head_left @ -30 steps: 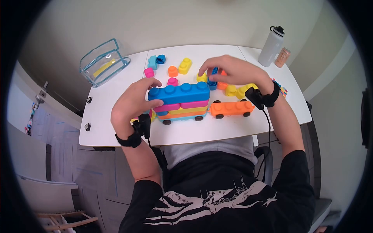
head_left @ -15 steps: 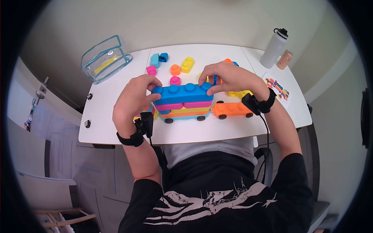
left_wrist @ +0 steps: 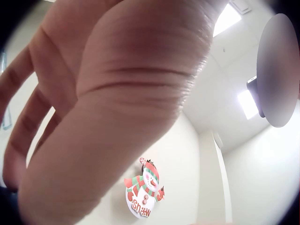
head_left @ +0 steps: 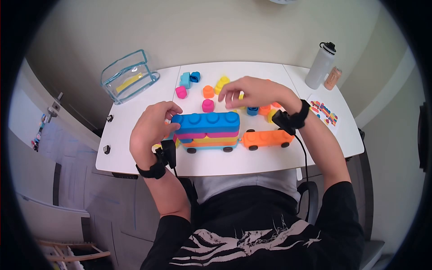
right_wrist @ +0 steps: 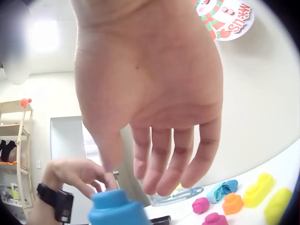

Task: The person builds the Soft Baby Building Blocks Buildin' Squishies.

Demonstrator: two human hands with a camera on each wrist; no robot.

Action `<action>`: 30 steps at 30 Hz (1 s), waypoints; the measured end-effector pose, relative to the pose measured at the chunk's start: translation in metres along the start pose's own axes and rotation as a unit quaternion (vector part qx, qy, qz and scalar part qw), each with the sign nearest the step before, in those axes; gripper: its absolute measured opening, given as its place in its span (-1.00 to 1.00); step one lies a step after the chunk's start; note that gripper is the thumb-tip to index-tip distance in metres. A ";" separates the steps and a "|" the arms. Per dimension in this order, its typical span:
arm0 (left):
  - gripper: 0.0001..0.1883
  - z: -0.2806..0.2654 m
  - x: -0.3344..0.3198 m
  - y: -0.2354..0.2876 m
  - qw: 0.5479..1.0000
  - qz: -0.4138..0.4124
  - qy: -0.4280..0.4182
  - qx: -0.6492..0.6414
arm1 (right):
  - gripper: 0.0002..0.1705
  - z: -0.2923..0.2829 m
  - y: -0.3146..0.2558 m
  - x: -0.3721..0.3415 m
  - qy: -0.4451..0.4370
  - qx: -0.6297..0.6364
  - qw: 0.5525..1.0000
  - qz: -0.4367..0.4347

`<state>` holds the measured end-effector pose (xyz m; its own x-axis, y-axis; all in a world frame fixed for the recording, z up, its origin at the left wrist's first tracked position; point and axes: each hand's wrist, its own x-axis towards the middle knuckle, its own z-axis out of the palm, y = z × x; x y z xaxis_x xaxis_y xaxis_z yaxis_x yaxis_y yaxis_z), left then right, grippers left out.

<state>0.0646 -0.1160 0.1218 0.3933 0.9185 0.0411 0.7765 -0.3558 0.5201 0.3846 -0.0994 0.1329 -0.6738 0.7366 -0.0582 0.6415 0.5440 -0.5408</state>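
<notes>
While blocks (head_left: 208, 105) dot the white table (head_left: 263, 163), a pale wall (head_left: 225, 36) stands behind.

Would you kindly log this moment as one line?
Left hand: grips blue brick at left end; right hand: open, empty; blue brick: atop wheeled stack; orange wagon: beside stack

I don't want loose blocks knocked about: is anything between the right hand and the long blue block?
Nothing visible stands between the right hand and the long blue block. A loose pink block lies on the table beyond the stack, outside that gap.
</notes>
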 end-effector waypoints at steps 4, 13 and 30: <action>-0.51 -0.004 -0.011 -0.005 0.999 0.026 0.032 0.010 | -0.52 -0.008 0.038 0.051 0.028 -0.073 0.995 0.055; -0.53 -0.016 -0.031 -0.013 0.997 0.017 0.069 -0.044 | -0.26 0.029 0.118 0.158 -0.029 -0.192 0.970 0.146; -0.55 -0.017 -0.027 -0.030 0.994 0.047 0.083 -0.050 | -0.73 -0.002 0.009 0.135 0.143 -0.073 0.984 -0.078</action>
<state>0.0222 -0.1270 0.1191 0.3681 0.9009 0.2301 0.6843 -0.4300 0.5889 0.3006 0.0057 0.1216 -0.6503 0.7114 0.2664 0.5983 0.6957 -0.3976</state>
